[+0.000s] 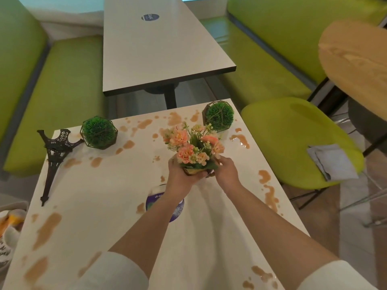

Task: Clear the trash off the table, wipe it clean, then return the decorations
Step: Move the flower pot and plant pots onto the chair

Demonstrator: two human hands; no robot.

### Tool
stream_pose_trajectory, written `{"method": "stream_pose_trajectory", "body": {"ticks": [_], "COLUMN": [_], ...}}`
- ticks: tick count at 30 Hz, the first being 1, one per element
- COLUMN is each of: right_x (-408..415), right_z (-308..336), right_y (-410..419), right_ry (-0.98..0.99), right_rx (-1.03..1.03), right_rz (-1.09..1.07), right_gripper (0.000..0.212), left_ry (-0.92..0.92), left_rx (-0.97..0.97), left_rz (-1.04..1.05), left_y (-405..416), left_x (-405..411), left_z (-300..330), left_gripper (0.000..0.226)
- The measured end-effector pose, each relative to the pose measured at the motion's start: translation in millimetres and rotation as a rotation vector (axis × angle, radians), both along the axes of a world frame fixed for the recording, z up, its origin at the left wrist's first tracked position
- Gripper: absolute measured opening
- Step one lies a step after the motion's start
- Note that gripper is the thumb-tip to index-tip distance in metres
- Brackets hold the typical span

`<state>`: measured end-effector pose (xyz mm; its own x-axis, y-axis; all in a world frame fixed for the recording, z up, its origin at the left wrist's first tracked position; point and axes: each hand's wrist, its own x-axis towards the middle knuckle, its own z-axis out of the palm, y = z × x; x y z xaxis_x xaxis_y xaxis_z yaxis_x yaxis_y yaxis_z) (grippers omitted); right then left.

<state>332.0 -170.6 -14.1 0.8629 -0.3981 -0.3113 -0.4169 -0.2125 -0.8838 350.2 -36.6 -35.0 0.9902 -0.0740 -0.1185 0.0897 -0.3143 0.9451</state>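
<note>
flower pot held in both hands over a stained worktop

both hands cup the small flower pot (195, 171) from either side: the left hand (180, 174) wraps its base with curled fingers, and the right hand (227, 171) grips the other side, fingers curled round the rim under the leaves. the peach blooms lean away from the person. two hands on so small a pot probably serves to keep it level. whether it touches the surface or hangs just above it i cannot tell; it sits near the middle of the worktop (117, 191), just beyond a round purple sticker (159, 200).

brown spill patches (47, 228) lie all over the surface, so the wiping looks not yet done, and the pot is likely being cleared for it.

other decorations would block a cloth: a dark tower model (55, 158) lying tipped at the left edge, a green ball plant (98, 132) in a wire frame at the far left corner, and a second one (218, 116) at the far right corner. a folded grey cloth (333, 162) rests on the lime chair (293, 130) to the right, well apart from the hands. a bag (10, 233) with what looks like trash shows at the left edge.
</note>
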Motion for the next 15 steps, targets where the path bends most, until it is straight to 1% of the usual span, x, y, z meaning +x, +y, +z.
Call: {"method": "stream_pose_trajectory", "body": {"ticks": [1, 3, 6, 8, 10, 12, 15], "right_x": [-1.8, -4.1, -7.5, -9.4, -10.3, -12.8, -20.1], "right_z": [-0.1, -0.9, -4.3, -8.7, -13.4, -11.7, -4.4], "right_y": [-0.6, -0.3, -0.1, -1.1, -1.6, -0.5, 2.3], "right_ry": [-0.009, -0.027, -0.044, -0.048, -0.018, 0.021, 0.040], "right_rx": [0.020, 0.045, 0.083, 0.124, 0.156, 0.172, 0.220], "right_rz": [0.002, -0.019, -0.060, -0.084, -0.079, -0.069, -0.101], "right_gripper": [0.015, 0.023, 0.034, 0.039, 0.036, 0.024, 0.022], "left_ry": [-0.009, -0.020, 0.057, 0.130, 0.180, 0.120, 0.124], "left_rx": [-0.075, -0.157, -0.213, -0.116, -0.028, -0.043, -0.045], "left_rz": [-0.005, -0.051, -0.048, -0.067, -0.066, -0.057, -0.023], "left_y": [-0.7, -2.1, -0.5, 1.3, 2.5, 2.9, 4.7], "left_x": [-3.5, -7.9, -10.1, -13.6, -16.9, -17.3, -19.0], "left_z": [4.2, 8.6, 10.4, 10.5, 9.5, 4.6, -0.4], "left_gripper": [0.077, 0.082, 0.073, 0.080, 0.089, 0.090, 0.090]}}
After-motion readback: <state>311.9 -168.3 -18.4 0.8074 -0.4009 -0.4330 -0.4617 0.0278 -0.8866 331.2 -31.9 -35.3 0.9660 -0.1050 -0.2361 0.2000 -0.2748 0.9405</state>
